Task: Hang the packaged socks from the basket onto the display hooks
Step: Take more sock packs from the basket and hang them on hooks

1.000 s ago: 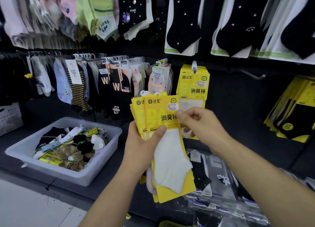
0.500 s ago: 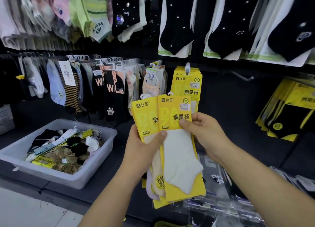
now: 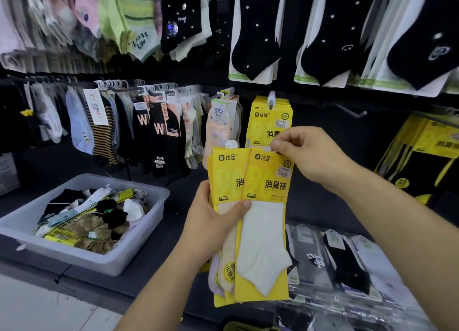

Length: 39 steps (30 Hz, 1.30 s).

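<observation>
Now right hand (image 3: 315,157) higher, atop pack (image 3: 267,181)

Dark shelf (image 3: 180,201) with 1 grey basket (image 3: 87,258) at left, clear-wrapped sock packs (image 3: 347,263) at right.

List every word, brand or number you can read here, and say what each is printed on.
"达足": held yellow packs, top left corner; also hanging yellow packs.
"消臭袜": the held packs, in black letters.
"TuYaYa" (roughly): card of the peach sock pack.
"W": black socks on the rail.
"miu": black dotted sock above.
Price stickers and fine print: too small to read.
</observation>
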Tool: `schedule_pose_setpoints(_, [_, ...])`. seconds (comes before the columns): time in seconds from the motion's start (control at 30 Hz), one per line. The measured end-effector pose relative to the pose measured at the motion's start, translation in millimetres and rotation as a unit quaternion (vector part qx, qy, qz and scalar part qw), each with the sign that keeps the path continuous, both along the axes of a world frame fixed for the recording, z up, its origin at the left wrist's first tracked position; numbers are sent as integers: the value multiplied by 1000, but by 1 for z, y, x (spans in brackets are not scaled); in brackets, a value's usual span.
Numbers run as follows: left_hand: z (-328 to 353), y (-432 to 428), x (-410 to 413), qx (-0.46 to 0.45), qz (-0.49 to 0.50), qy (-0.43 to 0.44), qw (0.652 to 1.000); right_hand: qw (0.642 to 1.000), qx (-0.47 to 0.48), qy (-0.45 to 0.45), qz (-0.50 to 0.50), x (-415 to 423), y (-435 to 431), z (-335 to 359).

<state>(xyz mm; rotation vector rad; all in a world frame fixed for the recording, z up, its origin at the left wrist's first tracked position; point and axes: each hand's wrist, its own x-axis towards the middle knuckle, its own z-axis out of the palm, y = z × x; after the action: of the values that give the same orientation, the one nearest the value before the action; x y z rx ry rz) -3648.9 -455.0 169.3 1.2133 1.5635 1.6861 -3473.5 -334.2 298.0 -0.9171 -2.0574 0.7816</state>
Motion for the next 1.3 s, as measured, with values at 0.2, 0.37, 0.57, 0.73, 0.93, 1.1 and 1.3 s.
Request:
schedule_pose_setpoints(0.2, [6,0,1,11,2,-13,1000,994,101,-38,-12,2,4,15])
schedule_pose_setpoints(0.37, [6,-1,-12,26,40,-22,999,987,139,22,-72,-1,22,34])
schedule_pose_setpoints(0.57, [7,-7,-29,38,59,-3,998,980,172,40,-88,-21,31,50])
schedule_pose_setpoints(0.73, [4,-9,-36,24,60,20,998,972,202,-25,-115,-37,39,53])
schedule_pose_setpoints(0.93, [9,-13,-36,31,55,-15,998,969,202,-43,-134,-40,46,42])
schedule_pose_setpoints(1.1, [11,-14,-34,40,35,-41,998,950,247,20,-189,-29,30,25])
schedule_pose_setpoints(1.3, [7,-9,-27,39,25,-52,998,997,-39,66,-23,-35,-40,-29])
